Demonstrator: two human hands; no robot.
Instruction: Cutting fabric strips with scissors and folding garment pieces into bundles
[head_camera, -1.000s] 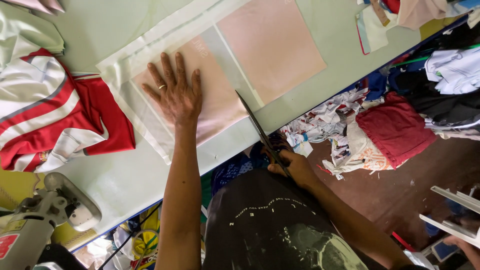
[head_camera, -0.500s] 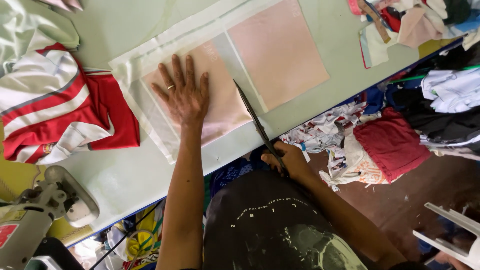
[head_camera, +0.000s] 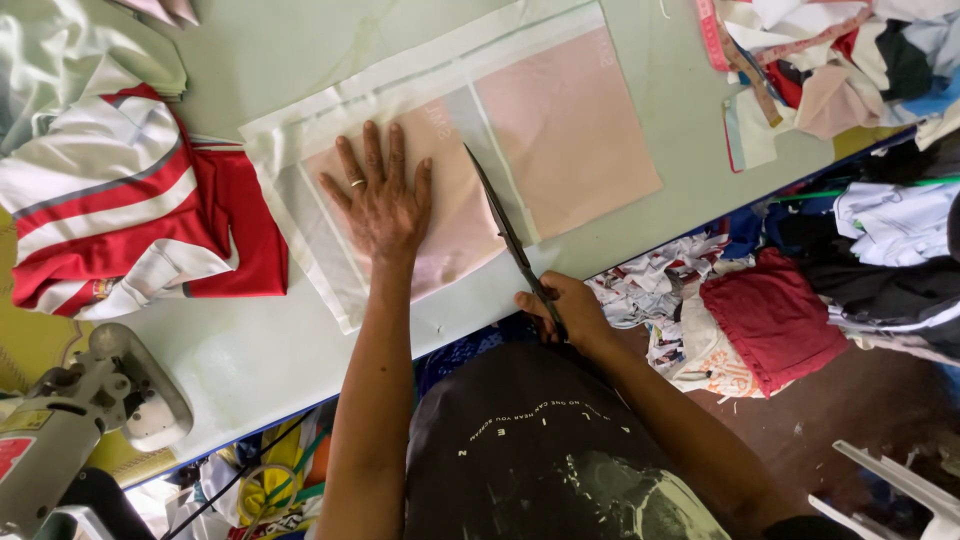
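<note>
The fabric (head_camera: 560, 130), a pale pink sheet under a thin white layer, lies flat on the green table (head_camera: 250, 350), its long side running along the table's near edge. The left hand (head_camera: 378, 200) presses flat on its left half, fingers spread, gripping nothing. The right hand (head_camera: 560, 310) is closed around the handles of long scissors (head_camera: 505, 235) at the table edge; the blades point away from the person, across the sheet's short axis, just right of the pressing hand. A red and white garment (head_camera: 130, 220) lies well to the left, a sewing machine (head_camera: 80, 420) nearer, scraps (head_camera: 820, 60) far right; nothing blocks the blades.
</note>
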